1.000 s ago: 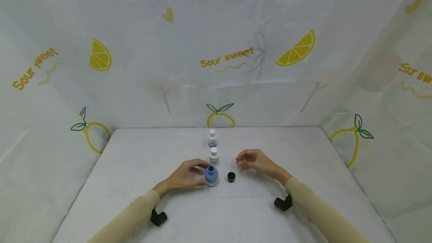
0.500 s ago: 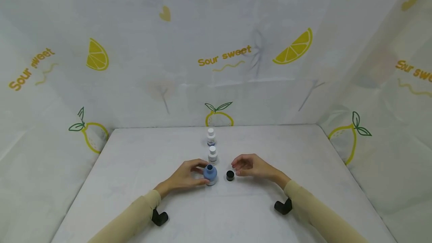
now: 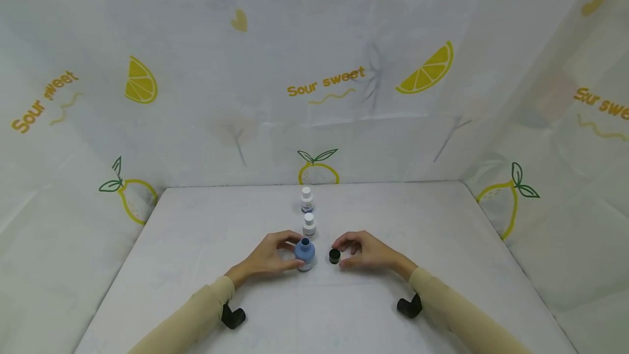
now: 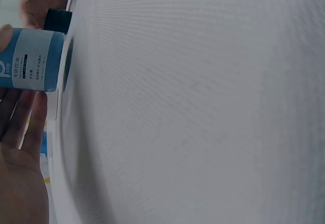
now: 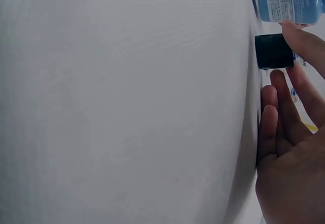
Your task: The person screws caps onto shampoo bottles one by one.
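A pale sheet (image 3: 196, 70) printed with lemons hangs behind and around a white-covered table (image 3: 221, 206). The left hand (image 3: 267, 254) reaches in from its side and holds the blue bottle (image 3: 305, 255), thumb on the near side and fingers on the far side, apparently to steady it upright. The right hand (image 3: 372, 251) has its thumb and fingers parted on either side of the black cap (image 3: 334, 256); they look set low to suit something so short. No pinch shows, and whether a fingertip touches the cap I cannot tell. Beyond the blue bottle, a nearer white bottle (image 3: 309, 226) and a farther white bottle (image 3: 307, 201) stand capped in a line, seemingly out of the hands' way. The cap sits just beside the blue bottle, between the hands.

Only the head view looks down on the bottle's open mouth (image 3: 306, 242). The left wrist view shows its large-lettered label (image 4: 31, 59), the right wrist view a panel of fine print (image 5: 280, 0), too small to read. The right wrist view also shows the cap's side upright.
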`<control>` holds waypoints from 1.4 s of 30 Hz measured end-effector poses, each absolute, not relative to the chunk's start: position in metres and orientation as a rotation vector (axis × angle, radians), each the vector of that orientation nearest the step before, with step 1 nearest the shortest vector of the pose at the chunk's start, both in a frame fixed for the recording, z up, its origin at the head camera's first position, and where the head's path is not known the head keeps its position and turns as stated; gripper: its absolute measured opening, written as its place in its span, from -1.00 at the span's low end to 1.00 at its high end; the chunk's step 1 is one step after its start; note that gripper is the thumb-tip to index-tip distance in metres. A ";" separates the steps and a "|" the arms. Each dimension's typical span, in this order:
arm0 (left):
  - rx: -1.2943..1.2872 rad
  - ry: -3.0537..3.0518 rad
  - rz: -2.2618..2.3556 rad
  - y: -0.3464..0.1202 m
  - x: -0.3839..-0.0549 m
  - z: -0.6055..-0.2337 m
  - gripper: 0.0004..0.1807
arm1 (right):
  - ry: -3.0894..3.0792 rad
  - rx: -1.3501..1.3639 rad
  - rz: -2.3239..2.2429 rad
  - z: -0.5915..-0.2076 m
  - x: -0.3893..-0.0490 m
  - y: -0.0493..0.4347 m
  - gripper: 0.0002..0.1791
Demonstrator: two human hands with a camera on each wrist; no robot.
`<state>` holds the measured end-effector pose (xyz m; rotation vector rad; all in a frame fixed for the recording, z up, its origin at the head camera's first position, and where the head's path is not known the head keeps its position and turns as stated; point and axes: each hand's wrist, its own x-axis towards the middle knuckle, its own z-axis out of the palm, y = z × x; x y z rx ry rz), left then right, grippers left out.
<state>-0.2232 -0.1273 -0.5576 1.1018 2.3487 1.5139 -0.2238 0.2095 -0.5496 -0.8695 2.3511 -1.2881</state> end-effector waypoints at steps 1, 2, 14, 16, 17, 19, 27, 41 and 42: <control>1.103 2.351 1.515 -0.128 -0.224 -0.557 -0.46 | 2.364 -0.872 -1.290 -0.551 -0.223 0.209 -0.56; 1.103 2.351 1.517 -0.128 -0.224 -0.556 -0.46 | 2.376 -0.875 -1.293 -0.552 -0.222 0.208 -0.57; 1.145 2.352 1.559 -0.130 -0.225 -0.545 -0.49 | 2.411 -0.894 -1.321 -0.553 -0.219 0.202 -0.64; 1.134 2.347 1.565 -0.130 -0.225 -0.544 -0.49 | 2.399 -0.890 -1.330 -0.551 -0.220 0.201 -0.64; 1.132 2.346 1.567 -0.129 -0.225 -0.543 -0.48 | 2.391 -0.894 -1.337 -0.549 -0.221 0.200 -0.64; 1.139 2.341 1.575 -0.129 -0.225 -0.542 -0.48 | 2.382 -0.899 -1.342 -0.546 -0.222 0.199 -0.65; 1.140 2.339 1.547 -0.126 -0.226 -0.537 -0.48 | 2.316 -1.003 -1.442 -0.521 -0.228 0.191 -0.68; 1.113 2.338 1.478 -0.122 -0.227 -0.532 -0.48 | 2.248 -1.030 -1.482 -0.491 -0.228 0.175 -0.65; 1.123 2.338 1.477 -0.122 -0.227 -0.532 -0.48 | 2.246 -1.029 -1.479 -0.491 -0.228 0.174 -0.65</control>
